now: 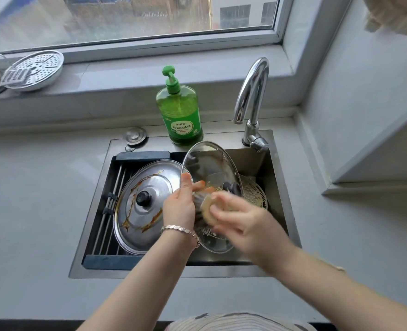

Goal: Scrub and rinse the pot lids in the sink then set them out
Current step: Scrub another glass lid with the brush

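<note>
A glass pot lid with a metal rim is held tilted on edge over the steel sink. My left hand grips its left rim, thumb on the near face and fingers showing through the glass. My right hand holds a pale sponge pressed against the near face of the glass. A large steel lid with brown stains and a black knob lies on the rack across the sink's left side. Another lid with a black knob lies in the basin behind the glass.
A green dish soap bottle stands on the sink's back edge, beside the chrome faucet. A sink plug lies at the back left. A steamer plate and grater rest on the windowsill. Grey counter surrounds the sink.
</note>
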{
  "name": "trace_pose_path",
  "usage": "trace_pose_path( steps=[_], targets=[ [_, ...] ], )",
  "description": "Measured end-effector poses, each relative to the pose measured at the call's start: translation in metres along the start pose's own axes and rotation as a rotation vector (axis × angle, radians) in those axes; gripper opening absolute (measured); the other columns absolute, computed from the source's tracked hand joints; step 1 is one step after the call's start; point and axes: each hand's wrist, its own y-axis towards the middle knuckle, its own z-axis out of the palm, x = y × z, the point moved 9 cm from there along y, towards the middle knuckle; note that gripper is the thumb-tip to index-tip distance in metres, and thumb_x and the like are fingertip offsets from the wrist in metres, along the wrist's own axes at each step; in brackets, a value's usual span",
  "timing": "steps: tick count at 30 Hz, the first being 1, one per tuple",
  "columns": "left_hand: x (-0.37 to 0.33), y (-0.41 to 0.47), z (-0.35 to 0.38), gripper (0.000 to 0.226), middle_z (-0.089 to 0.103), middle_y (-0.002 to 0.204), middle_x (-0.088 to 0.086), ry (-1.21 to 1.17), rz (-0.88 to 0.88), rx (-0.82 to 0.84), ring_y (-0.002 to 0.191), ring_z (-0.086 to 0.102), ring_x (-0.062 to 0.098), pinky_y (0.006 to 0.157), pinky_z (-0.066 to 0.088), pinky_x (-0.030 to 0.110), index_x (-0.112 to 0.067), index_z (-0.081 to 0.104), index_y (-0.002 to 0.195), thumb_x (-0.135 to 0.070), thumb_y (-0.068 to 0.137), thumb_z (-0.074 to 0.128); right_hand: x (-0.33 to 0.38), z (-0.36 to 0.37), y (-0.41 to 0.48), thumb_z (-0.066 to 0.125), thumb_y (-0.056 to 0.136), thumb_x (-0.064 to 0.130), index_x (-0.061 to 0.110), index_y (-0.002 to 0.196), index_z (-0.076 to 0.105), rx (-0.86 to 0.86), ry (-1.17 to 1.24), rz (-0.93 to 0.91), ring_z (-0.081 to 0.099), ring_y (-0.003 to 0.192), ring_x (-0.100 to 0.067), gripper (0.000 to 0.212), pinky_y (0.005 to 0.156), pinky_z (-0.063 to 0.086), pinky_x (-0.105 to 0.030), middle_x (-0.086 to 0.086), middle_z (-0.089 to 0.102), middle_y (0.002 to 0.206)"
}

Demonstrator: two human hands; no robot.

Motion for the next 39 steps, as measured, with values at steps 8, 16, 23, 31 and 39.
trace_pose_path(
  steps=[8, 16, 23, 31, 39],
  targets=[
    [0.010, 0.002, -0.008, 0.043, 0.069, 0.074, 0.012, 0.022, -0.003, -0.055, 0.074, 0.067, 0.028, 0.076, 0.057, 0.045, -0.011, 0.066, 0.070, -0.046, 0.090, 0.050, -0.001, -0.006, 0.020, 0.059, 0.083, -0.002, 0.008, 0.114, 0.067, 0.021, 0.015, 0.024, 0.055, 0.112, -0.009, 0.033, 0.096, 0.039, -0.015, 0.005, 0.055, 0.124],
    [0.006, -0.002, -0.001, 0.015, 0.068, 0.087, 0.022, -0.005, -0.008, 0.205, 0.079, 0.067, 0.032, 0.073, 0.058, 0.036, 0.007, 0.061, 0.100, 0.003, 0.085, 0.057, -0.024, -0.010, 0.020, 0.057, 0.087, -0.003, 0.008, 0.117, 0.064, 0.046, 0.158, 0.178, 0.048, 0.109, 0.005, 0.033, 0.097, 0.034, -0.005, 0.021, 0.054, 0.118],
    [0.007, -0.009, 0.011, 0.021, 0.072, 0.086, 0.014, -0.020, -0.089, 0.378, 0.077, 0.070, 0.023, 0.075, 0.055, 0.042, -0.002, 0.064, 0.097, 0.006, 0.088, 0.046, -0.020, -0.014, 0.024, 0.060, 0.088, 0.005, 0.020, 0.124, 0.057, 0.000, 0.177, 0.238, 0.059, 0.088, 0.009, 0.039, 0.083, 0.045, -0.009, 0.009, 0.065, 0.105],
    [0.016, -0.012, 0.014, 0.058, 0.072, 0.087, 0.010, -0.042, -0.144, 0.485, 0.080, 0.069, 0.020, 0.081, 0.049, 0.052, -0.007, 0.063, 0.100, 0.032, 0.070, 0.031, -0.011, -0.006, 0.021, 0.059, 0.089, 0.015, 0.026, 0.126, 0.056, 0.147, 0.115, 0.182, 0.067, 0.083, -0.003, 0.038, 0.077, 0.052, -0.017, 0.003, 0.071, 0.104],
    [0.017, -0.012, 0.009, 0.075, 0.069, 0.099, 0.014, 0.012, -0.155, 0.461, 0.095, 0.065, 0.028, 0.077, 0.052, 0.052, -0.008, 0.063, 0.104, 0.034, 0.063, 0.016, -0.007, -0.010, 0.027, 0.064, 0.086, 0.023, 0.020, 0.126, 0.057, 0.111, 0.148, 0.151, 0.060, 0.107, -0.003, 0.040, 0.097, 0.045, -0.020, 0.002, 0.063, 0.121]
  ],
)
